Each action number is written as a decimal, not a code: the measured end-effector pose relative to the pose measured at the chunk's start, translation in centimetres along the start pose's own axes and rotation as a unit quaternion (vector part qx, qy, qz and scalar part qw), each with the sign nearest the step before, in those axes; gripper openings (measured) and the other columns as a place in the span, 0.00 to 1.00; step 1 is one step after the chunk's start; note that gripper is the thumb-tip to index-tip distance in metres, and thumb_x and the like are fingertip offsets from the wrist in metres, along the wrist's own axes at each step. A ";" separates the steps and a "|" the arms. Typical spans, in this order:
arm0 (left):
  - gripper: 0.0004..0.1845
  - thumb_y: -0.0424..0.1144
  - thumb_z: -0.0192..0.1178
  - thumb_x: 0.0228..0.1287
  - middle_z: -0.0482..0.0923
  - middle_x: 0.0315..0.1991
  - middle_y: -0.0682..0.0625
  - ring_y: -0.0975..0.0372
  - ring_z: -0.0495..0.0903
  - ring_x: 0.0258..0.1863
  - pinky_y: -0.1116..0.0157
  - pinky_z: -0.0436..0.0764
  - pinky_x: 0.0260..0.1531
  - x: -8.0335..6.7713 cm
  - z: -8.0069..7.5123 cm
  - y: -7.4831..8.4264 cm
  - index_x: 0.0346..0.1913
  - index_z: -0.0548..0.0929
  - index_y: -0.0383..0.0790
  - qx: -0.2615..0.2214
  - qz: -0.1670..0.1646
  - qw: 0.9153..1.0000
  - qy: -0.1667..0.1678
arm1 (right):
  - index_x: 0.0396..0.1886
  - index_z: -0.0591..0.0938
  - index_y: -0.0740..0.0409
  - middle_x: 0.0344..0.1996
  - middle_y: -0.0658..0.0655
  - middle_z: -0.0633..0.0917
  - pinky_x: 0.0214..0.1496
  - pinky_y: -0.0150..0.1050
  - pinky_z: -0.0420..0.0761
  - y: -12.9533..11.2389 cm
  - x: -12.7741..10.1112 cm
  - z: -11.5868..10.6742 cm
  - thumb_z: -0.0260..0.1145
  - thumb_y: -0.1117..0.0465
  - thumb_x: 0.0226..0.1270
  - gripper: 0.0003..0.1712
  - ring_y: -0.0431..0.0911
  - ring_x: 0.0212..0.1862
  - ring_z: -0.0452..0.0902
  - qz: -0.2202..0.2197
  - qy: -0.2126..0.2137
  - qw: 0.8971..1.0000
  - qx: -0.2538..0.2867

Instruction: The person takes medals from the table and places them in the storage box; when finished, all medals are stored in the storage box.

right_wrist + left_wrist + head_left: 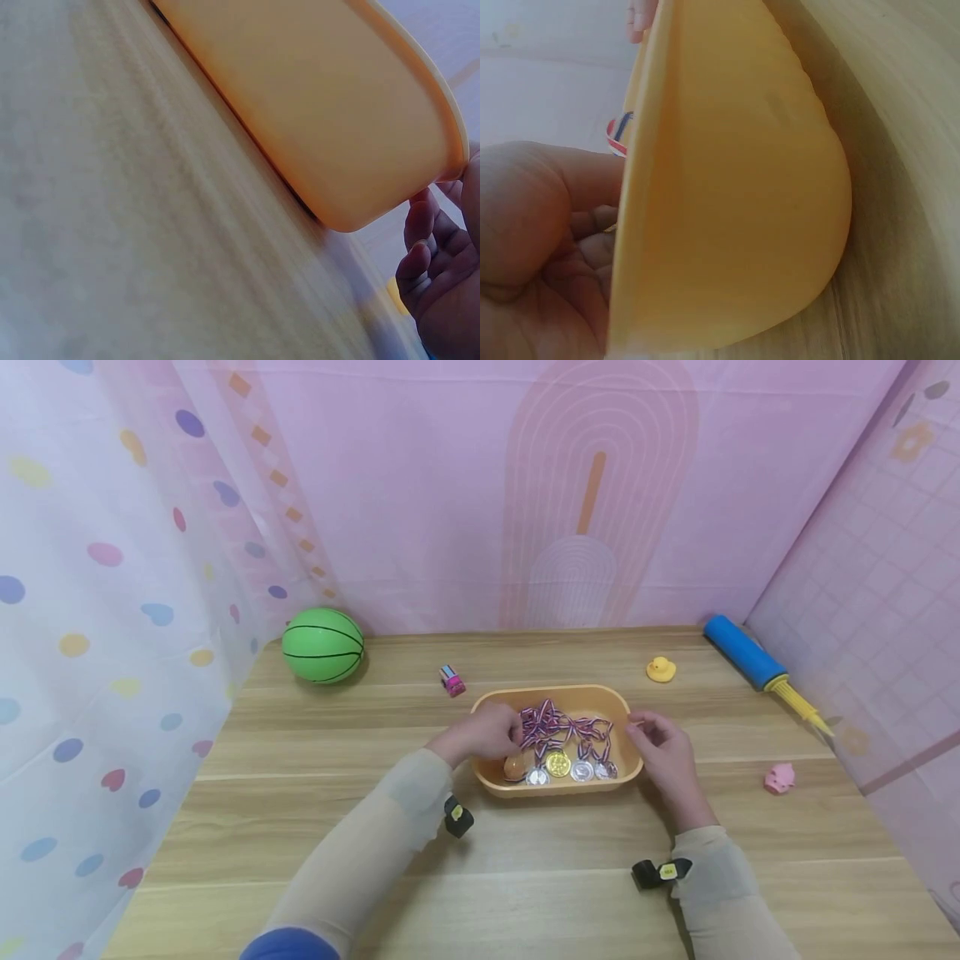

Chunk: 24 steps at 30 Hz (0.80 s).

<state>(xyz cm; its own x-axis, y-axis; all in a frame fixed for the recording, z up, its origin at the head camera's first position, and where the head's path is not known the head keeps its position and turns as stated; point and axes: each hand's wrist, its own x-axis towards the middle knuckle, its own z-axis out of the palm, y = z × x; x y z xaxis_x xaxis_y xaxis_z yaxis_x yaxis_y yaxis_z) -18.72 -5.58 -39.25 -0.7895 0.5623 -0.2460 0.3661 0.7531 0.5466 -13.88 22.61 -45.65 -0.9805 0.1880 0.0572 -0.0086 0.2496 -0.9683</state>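
Observation:
An orange plastic tub (pixel 556 792) with rounded ends stands on the table, holding several medals on striped ribbons (pixel 546 720). A gold medal (pixel 558 764), a silver medal (pixel 582 770) and a bronze-coloured medal (pixel 515 767) lie along its near side. My left hand (pixel 491 731) reaches over the tub's left end, bent fingers beside the ribbons; the rim hides the fingertips in the left wrist view, and I cannot tell whether they hold a ribbon. At the opposite end my right hand (pixel 663 756) grips the rim, as the right wrist view shows, its lower fingers (pixel 420 217) loosely curled.
Toward the back left is a green ball (pixel 323 646), with a small pink toy (pixel 452 681) between it and the tub. A yellow rubber duck (pixel 661 669) sits behind right. Along the right side lie a blue and yellow pump (pixel 746 652) and a pink pig toy (pixel 780 778).

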 end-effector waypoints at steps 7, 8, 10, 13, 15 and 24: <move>0.14 0.28 0.66 0.47 0.71 0.17 0.55 0.65 0.71 0.19 0.71 0.69 0.19 0.5 0.3 0.3 0.15 0.73 0.44 0.046 -0.020 0.999 -0.015 | 0.49 0.80 0.64 0.35 0.55 0.77 0.38 0.27 0.75 0.0 0.0 0.1 0.65 0.60 0.67 0.15 0.42 0.38 0.72 0.007 0.001 1.000 -0.001; 0.13 0.28 0.67 0.47 0.71 0.17 0.55 0.64 0.72 0.20 0.71 0.70 0.19 0.5 0.3 0.3 0.16 0.74 0.44 0.049 -0.025 0.998 -0.016 | 0.49 0.80 0.64 0.35 0.55 0.77 0.38 0.27 0.75 0.0 0.0 0.1 0.65 0.60 0.67 0.15 0.42 0.38 0.72 0.008 0.002 1.000 -0.002; 0.13 0.29 0.68 0.48 0.73 0.18 0.54 0.64 0.73 0.21 0.70 0.71 0.20 0.5 0.4 0.4 0.17 0.75 0.43 0.056 -0.032 0.998 -0.020 | 0.49 0.80 0.63 0.35 0.55 0.77 0.38 0.27 0.75 0.0 0.0 0.1 0.65 0.60 0.67 0.15 0.42 0.38 0.72 0.008 0.002 1.000 -0.003; 0.11 0.27 0.66 0.48 0.74 0.18 0.53 0.62 0.73 0.22 0.70 0.72 0.22 0.5 0.5 0.7 0.17 0.76 0.43 0.083 -0.036 0.996 -0.020 | 0.49 0.80 0.63 0.35 0.54 0.77 0.38 0.28 0.75 -0.1 0.0 0.1 0.65 0.60 0.66 0.15 0.42 0.38 0.72 0.007 0.003 1.000 -0.003; 0.11 0.26 0.64 0.49 0.74 0.18 0.53 0.62 0.73 0.23 0.69 0.72 0.23 0.4 0.5 0.9 0.17 0.77 0.43 0.107 -0.037 0.993 -0.016 | 0.48 0.80 0.64 0.34 0.54 0.77 0.38 0.27 0.75 -0.1 0.0 0.1 0.65 0.61 0.66 0.14 0.42 0.38 0.72 0.006 0.003 1.000 -0.002; 0.10 0.23 0.61 0.51 0.75 0.23 0.52 0.60 0.74 0.25 0.67 0.76 0.26 -1.9 -1.0 1.4 0.23 0.76 0.42 0.110 -0.032 0.993 0.029 | 0.49 0.79 0.66 0.33 0.51 0.78 0.38 0.28 0.74 -0.1 -0.1 0.1 0.65 0.61 0.66 0.15 0.41 0.37 0.72 0.003 0.007 1.000 0.001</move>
<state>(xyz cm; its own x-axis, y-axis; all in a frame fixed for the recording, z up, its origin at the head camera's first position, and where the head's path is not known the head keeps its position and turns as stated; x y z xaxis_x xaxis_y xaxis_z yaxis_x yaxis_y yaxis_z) -17.20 -5.88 -37.24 -0.8394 0.4949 -0.2244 0.4081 0.8468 0.3410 -13.82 22.49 -45.59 -0.9777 0.2027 0.0545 -0.0031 0.2457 -0.9693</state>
